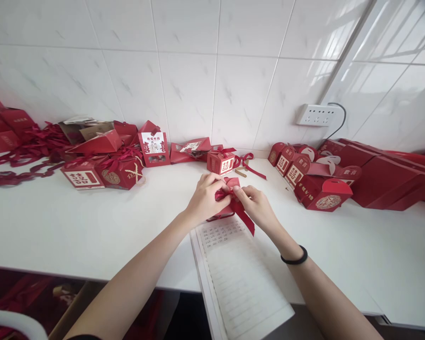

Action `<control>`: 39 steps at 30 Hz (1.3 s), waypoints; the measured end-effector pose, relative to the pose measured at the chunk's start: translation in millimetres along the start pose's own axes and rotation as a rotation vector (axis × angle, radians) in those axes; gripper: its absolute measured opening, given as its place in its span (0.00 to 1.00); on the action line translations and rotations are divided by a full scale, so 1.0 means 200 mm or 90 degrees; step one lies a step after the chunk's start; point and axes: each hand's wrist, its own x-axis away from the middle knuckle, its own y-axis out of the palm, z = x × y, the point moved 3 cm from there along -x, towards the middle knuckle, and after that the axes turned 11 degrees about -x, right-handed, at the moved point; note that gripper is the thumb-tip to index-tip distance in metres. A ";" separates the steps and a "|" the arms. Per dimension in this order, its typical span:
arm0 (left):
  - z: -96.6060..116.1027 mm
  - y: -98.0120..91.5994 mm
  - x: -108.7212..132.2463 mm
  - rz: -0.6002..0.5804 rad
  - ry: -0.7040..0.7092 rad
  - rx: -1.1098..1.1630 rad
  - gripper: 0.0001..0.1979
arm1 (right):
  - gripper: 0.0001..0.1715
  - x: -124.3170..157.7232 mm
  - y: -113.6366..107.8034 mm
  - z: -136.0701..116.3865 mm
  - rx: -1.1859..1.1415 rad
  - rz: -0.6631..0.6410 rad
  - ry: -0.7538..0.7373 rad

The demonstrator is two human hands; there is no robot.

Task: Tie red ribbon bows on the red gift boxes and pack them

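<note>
apparently ties ribbon (245,220) on the box (222,213) at the far end of the notebook (248,283), pinching ribbon in left hand (206,197) and right hand (258,204), and likely needs an even pull next.

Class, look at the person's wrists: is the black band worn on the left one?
No, the black band circles the wrist of the right hand, while the wrist of the left hand is bare.

Around the white table (109,226)

At far right, a power strip (316,115) with a black cable (344,119) sits against the tiled wall (187,85). A lined notebook (248,278), handwritten at its far end, overhangs the near edge. Near left: a curved white bar (19,321).
</note>
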 end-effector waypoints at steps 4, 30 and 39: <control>-0.01 -0.01 0.00 -0.011 0.013 0.025 0.02 | 0.31 -0.01 -0.01 0.02 -0.018 0.013 -0.010; -0.06 0.00 -0.01 -0.056 -0.059 0.101 0.04 | 0.28 -0.03 -0.01 0.06 -0.159 0.061 -0.062; -0.05 0.00 -0.02 -0.066 -0.031 0.075 0.02 | 0.28 -0.03 -0.03 0.06 -0.149 0.058 -0.086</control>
